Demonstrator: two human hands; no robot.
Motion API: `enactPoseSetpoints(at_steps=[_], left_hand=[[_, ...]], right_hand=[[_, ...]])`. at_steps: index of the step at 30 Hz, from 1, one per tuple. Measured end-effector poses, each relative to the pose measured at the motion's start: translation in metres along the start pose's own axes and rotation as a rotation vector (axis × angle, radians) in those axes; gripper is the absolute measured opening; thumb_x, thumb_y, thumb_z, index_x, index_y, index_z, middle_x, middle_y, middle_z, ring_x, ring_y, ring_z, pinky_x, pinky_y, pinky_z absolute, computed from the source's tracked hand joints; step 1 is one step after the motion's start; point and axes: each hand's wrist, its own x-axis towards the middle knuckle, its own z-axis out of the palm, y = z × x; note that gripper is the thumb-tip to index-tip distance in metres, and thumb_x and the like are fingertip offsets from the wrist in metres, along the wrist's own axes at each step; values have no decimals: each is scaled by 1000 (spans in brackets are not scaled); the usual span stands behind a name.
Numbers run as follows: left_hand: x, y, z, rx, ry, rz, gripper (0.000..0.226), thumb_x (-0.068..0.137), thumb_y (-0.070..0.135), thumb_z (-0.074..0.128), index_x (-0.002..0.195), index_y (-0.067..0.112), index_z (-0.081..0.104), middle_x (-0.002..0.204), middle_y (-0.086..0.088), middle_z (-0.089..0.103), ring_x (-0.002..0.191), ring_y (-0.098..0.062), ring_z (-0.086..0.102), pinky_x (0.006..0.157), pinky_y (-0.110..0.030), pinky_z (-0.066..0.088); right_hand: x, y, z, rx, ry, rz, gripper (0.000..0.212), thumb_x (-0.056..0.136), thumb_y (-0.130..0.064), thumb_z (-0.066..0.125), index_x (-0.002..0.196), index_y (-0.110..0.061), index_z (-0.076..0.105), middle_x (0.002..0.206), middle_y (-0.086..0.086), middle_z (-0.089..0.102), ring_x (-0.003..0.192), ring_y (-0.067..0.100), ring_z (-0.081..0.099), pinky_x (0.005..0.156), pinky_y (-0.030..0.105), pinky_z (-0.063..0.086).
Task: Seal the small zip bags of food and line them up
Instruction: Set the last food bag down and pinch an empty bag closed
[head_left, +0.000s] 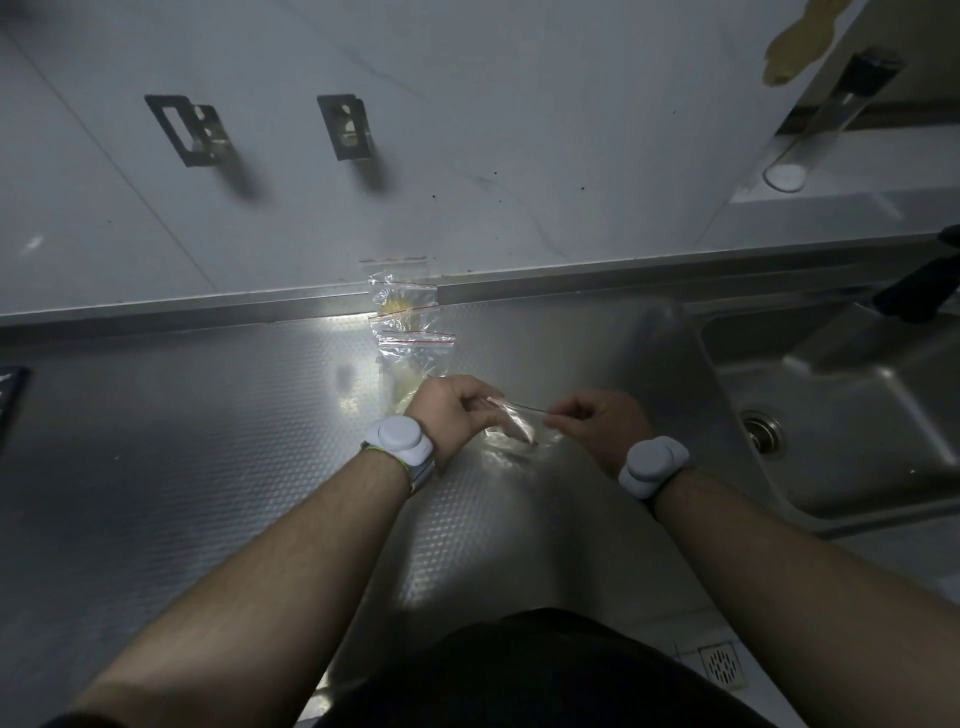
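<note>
The bag hangs between the two hands just above the tabletop, its zip edge running left to right, stretched from one hand to the other. The left hand pinches the left end of that edge; the right hand pinches the right end. Neither is nearer. Beyond the hands, a row of bags runs away toward the wall, so the held one likely joins its near end. A sink lies to the right.

bare forearms, 2 grey wrist devices, dark top.
</note>
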Motion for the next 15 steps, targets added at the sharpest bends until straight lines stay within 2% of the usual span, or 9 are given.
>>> enactPoseSetpoints(at_steps=[3, 7, 11, 15], left_hand=[[1, 2, 1, 35, 28, 46, 22, 69, 20, 84, 87, 27, 75, 80, 4, 73, 74, -11, 69, 75, -28, 55], [1, 5, 1, 93, 15, 151, 7, 74, 19, 80, 80, 18, 77, 82, 4, 72, 77, -11, 67, 77, -30, 54], [0, 7, 2, 111, 6, 163, 4, 75, 18, 80, 76, 17, 77, 79, 3, 72, 76, -11, 66, 76, -30, 54], [0, 10, 3, 116, -13, 151, 4, 76, 19, 79, 76, 17, 76, 78, 2, 72, 75, -13, 65, 75, -31, 54]], right_hand=[[0, -1, 0, -17, -8, -18, 11, 67, -39, 76, 73, -44, 68, 64, -28, 65, 56, -10, 58, 52, 4, 40], [-2, -1, -1, -23, -18, -33, 12, 68, -42, 75, 75, -46, 66, 68, -30, 65, 59, -9, 59, 54, 5, 42], [-3, -2, 0, 2, -17, -29, 17, 63, -50, 73, 78, -48, 65, 71, -33, 65, 63, -11, 61, 57, 5, 43], [-3, -5, 2, 26, -11, -30, 25, 58, -60, 67, 76, -43, 68, 68, -29, 67, 63, -11, 62, 56, 5, 44]])
